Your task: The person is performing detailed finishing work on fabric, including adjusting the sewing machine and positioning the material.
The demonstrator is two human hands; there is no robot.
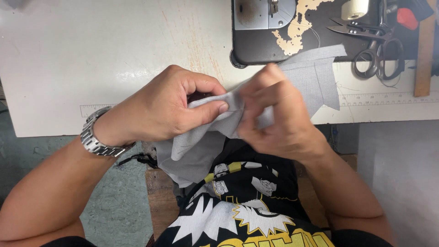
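My left hand (pixel 171 107) and my right hand (pixel 276 116) both pinch a piece of light grey fabric (pixel 311 75) at the near edge of a white sewing table (pixel 91 55). The left thumb presses a fold of the cloth against the curled fingers. My right hand's fingers, slightly blurred, grip the cloth just beside the left thumb. One end of the fabric lies flat on the table and on the sewing machine bed; the other end hangs down toward my lap. A metal watch (pixel 96 137) sits on my left wrist.
A dark sewing machine bed (pixel 256 45) with a metal needle plate (pixel 263 13) stands at the table's far edge. Black scissors (pixel 375 50) and thread snips (pixel 356 27) lie to its right, near a wooden strip (pixel 425 50). Rulers are printed along the table's front edge.
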